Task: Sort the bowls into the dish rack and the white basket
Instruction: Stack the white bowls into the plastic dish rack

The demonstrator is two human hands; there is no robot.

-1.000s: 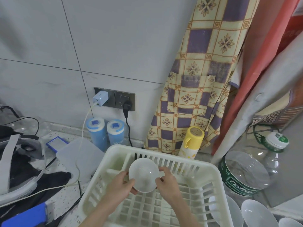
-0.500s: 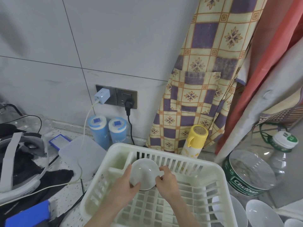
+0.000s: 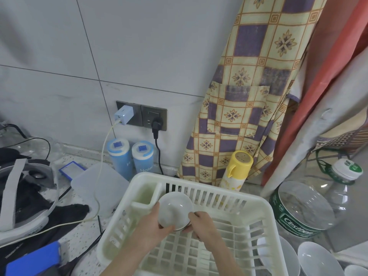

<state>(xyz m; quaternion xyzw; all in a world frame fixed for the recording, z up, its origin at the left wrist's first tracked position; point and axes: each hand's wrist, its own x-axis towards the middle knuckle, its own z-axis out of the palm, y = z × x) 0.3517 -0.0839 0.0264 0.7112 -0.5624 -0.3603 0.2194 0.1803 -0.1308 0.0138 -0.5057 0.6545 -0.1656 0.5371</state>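
Inside the white dish rack [image 3: 256,204], near its back wall: small white bowl [image 3: 175,209] tilted on edge, gripped by left hand [image 3: 152,226] and right hand [image 3: 201,224], fingers curled round its rim.

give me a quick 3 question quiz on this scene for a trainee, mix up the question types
1. True or false: both hands hold the bowl over the rack.
2. Which stands nearest the rack's far right corner? A. yellow bottle B. blue canisters C. charger
3. Fill in: more white bowls wait to the ____ of the rack.

Key
1. True: the left hand and right hand each grip a side of it.
2. A
3. right
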